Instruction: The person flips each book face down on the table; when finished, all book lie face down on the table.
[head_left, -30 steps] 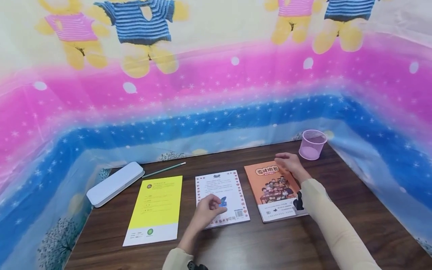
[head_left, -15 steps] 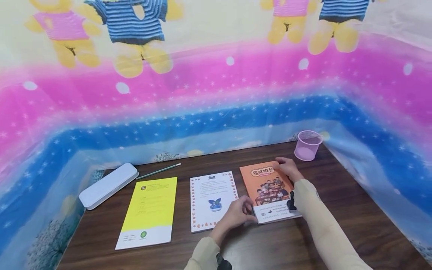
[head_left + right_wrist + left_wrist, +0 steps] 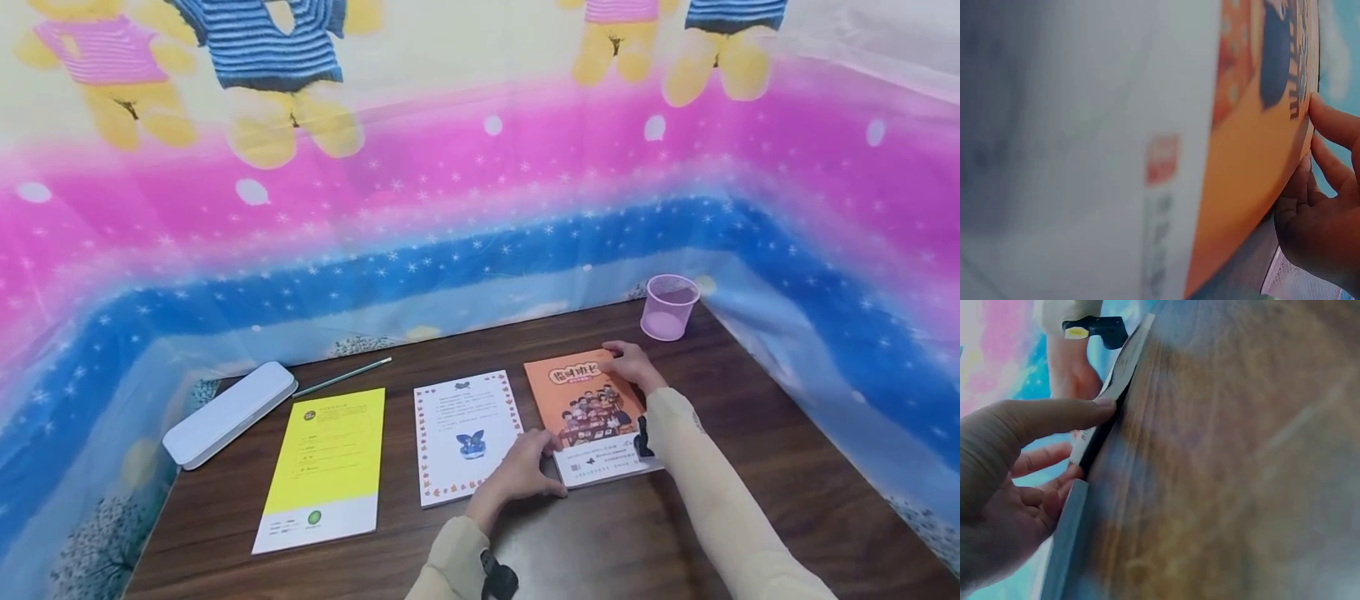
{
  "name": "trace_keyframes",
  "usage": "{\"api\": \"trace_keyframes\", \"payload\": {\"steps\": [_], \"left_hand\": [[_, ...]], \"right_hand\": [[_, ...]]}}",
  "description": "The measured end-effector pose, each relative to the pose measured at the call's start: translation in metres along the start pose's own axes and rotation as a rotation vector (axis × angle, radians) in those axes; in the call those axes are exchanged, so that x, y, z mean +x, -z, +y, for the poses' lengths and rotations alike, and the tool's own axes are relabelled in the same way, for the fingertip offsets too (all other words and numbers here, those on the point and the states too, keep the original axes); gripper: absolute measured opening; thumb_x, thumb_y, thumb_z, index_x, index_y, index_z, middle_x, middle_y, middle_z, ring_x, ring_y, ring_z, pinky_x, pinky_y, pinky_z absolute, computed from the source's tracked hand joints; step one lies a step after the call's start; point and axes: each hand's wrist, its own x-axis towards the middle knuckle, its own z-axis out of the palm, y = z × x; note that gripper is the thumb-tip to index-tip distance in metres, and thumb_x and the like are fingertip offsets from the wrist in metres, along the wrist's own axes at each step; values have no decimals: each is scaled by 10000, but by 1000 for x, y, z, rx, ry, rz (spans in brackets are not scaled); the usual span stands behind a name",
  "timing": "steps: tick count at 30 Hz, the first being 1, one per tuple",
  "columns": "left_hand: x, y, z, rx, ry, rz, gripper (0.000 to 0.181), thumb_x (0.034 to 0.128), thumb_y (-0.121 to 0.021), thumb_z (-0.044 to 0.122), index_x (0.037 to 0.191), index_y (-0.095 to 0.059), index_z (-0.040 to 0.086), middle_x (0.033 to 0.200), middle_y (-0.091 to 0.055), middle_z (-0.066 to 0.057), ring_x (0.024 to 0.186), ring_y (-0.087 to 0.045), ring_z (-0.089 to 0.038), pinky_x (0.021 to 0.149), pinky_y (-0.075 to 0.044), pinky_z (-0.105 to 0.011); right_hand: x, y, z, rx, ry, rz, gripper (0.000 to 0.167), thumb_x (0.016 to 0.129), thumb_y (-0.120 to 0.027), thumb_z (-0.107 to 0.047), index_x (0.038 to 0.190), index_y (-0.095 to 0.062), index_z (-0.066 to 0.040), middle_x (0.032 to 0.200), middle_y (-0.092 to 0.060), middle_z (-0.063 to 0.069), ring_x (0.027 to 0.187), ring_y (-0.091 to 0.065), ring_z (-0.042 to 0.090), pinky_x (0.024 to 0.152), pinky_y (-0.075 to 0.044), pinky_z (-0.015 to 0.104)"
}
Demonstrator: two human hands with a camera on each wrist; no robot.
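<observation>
An orange book (image 3: 581, 408) with a white lower band lies at the right of the row on the table. My left hand (image 3: 521, 471) is at its near left corner; thumb and fingers hold that corner between them, as the left wrist view shows the thumb (image 3: 1079, 415) on the near edge. At the far right corner my right hand (image 3: 632, 365) grips the book's edge, fingertips against the orange cover (image 3: 1260, 169) in the right wrist view. Left of it lies a white book (image 3: 468, 442) with a leaf border, close under my left forearm.
Further left lie a yellow book (image 3: 326, 458), a white pencil case (image 3: 228, 417) and a green pencil (image 3: 341, 377). A pink mesh pen holder (image 3: 669, 308) stands at the back right. Patterned cloth (image 3: 420, 217) hangs behind the wooden table (image 3: 615, 542).
My left hand has moved right from over the white book to the orange book's near corner. My right hand stays at the far corner. The head view has shifted slightly.
</observation>
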Motion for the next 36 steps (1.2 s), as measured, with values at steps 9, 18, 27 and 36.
{"api": "trace_keyframes", "payload": {"steps": [9,18,27,36], "left_hand": [[-1,6,-15,-321,-39,94,477,705,-847,111,1120,-634,11,1040,-673,-139,941,-638,-239,798,-533,-220],[-6,13,-21,-699,52,153,491,831,-663,-31,1307,-550,-84,1252,-614,-310,910,-725,-314,758,-601,-250],[-10,7,-17,-795,146,247,443,833,-698,10,1247,-587,-101,1204,-637,-310,759,-716,-139,704,-605,-260],[-15,15,-18,-942,202,365,310,796,-636,-74,1089,-604,-171,1053,-701,-283,653,-683,-95,689,-598,-242]], "right_hand": [[-2,11,-3,-177,58,25,617,929,-584,-246,1417,-390,77,1403,-435,353,1261,-463,464,1080,-395,560],[-7,21,2,-168,14,55,639,920,-615,-298,1379,-404,94,1323,-495,321,1119,-505,394,1054,-420,541],[-16,21,12,-126,-8,11,568,921,-622,-282,1344,-459,59,1306,-521,304,1129,-498,412,1064,-396,587],[-18,22,24,-9,19,-2,480,892,-662,-259,1223,-472,32,1162,-525,236,1001,-497,323,837,-433,359]]}}
